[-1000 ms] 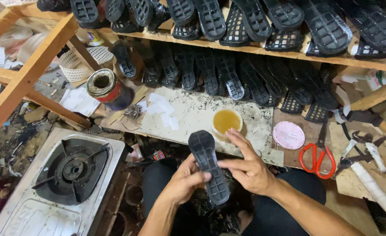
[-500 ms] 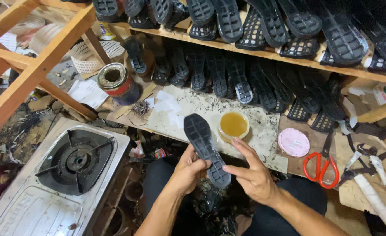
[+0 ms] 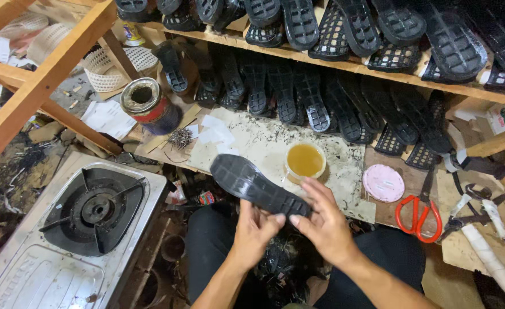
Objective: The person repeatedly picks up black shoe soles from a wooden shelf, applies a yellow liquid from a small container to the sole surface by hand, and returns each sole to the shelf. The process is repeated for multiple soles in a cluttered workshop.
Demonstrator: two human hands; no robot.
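The left hand (image 3: 256, 230) and the right hand (image 3: 323, 222) together grip the near end of a black moulded rubber shoe sole (image 3: 258, 186), fingers curled around its heel edge, tread side up, above the person's lap with its toe pointing up and to the left. Just beyond the sole, a round tub of amber glue (image 3: 305, 161) stands on a speckled work board (image 3: 264, 140), with a flat pink round lid (image 3: 383, 183) and red-handled scissors (image 3: 418, 214) to the right. A single-burner gas stove (image 3: 75, 229) sits at lower left, and rows of further black soles (image 3: 332, 109) lean beneath a wooden shelf (image 3: 378, 68).
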